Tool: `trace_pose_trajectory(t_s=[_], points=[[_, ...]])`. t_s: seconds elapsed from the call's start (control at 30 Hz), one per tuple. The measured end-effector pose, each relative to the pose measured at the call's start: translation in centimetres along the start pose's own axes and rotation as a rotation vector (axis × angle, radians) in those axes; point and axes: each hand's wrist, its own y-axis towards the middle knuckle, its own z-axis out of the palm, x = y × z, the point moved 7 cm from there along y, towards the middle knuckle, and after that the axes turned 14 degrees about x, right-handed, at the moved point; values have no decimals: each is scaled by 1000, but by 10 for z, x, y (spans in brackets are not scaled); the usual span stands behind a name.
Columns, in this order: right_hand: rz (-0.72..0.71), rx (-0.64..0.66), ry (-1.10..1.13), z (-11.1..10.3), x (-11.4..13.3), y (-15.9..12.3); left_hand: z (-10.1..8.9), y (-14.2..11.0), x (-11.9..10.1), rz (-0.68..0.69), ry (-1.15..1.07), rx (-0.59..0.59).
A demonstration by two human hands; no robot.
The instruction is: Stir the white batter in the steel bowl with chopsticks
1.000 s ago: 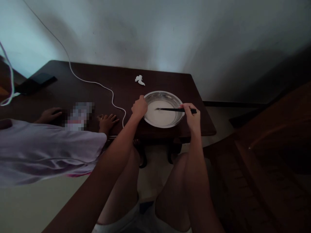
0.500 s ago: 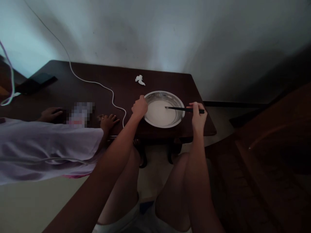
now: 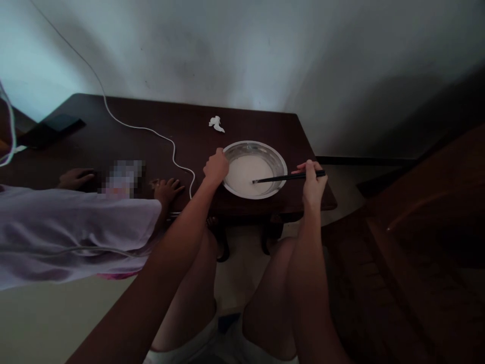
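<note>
A round metal bowl (image 3: 278, 154) of pale white liquid stands near the right front of a dark wooden table (image 3: 151, 141). My left hand (image 3: 215, 166) is closed on the bowl's left rim. My right hand (image 3: 312, 183) pinches a pair of dark chopsticks (image 3: 288, 177), whose tips dip into the liquid near the bowl's middle. The hand itself sits just past the bowl's right edge.
A person in a light shirt (image 3: 76, 232) leans on the table at my left, with a hand (image 3: 166, 189) flat near a white cable (image 3: 151, 132). A crumpled white scrap (image 3: 216, 123) lies behind the bowl. A dark phone (image 3: 53, 129) rests far left. Dark wooden furniture (image 3: 417, 242) stands to the right.
My right hand has drawn to the right, away from the bowl's centre, and the chopsticks' tips have swept from the left part of the liquid toward the front middle. The left hand has stayed on the rim.
</note>
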Motion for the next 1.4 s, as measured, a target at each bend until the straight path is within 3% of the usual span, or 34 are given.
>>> trace_pose_trajectory(t_s=[0.1, 0.17, 0.27, 0.33, 0.4, 0.57, 0.63, 0.8, 0.87, 1.0, 1.07, 1.23, 1.3, 1.4], points=[[-23, 222, 10, 22, 5, 0, -2, -1, -2, 15, 18, -8], [-58, 297, -33, 30, 9, 0, -2, -2, -3, 17, 25, -8], [-72, 161, -101, 16, 10, 3, -2, -3, -3, 16, 29, -7], [-44, -4, -67, 0, 6, 2, -2, -3, -3, 16, 31, -7], [-13, -70, 0, -5, 2, 0, -2, -2, -3, 18, 34, -8], [-34, 248, 11, 28, 9, -2, -2, -2, -3, 23, 43, -7], [-52, 246, -41, 28, 11, 0, -2, -2, -3, 28, 44, -5], [14, -101, 1, -3, 2, -1, -2, -3, -4, 29, 41, -2], [35, -50, 44, 3, 0, -2, -2, -3, -4, 31, 38, -4], [6, 229, 14, 30, 7, -2, -2, -2, -4, 33, 33, -5], [-13, 214, -34, 27, 8, -1, -3, -2, -4, 32, 29, -3], [57, -65, -10, -9, -2, 0, -3, -2, -4, 34, 16, 9], [86, -4, 17, -6, -5, 0, -2, -1, -4, 31, 12, 11], [60, 213, 22, 14, 0, -1, -2, -1, -3, 27, 10, 13]])
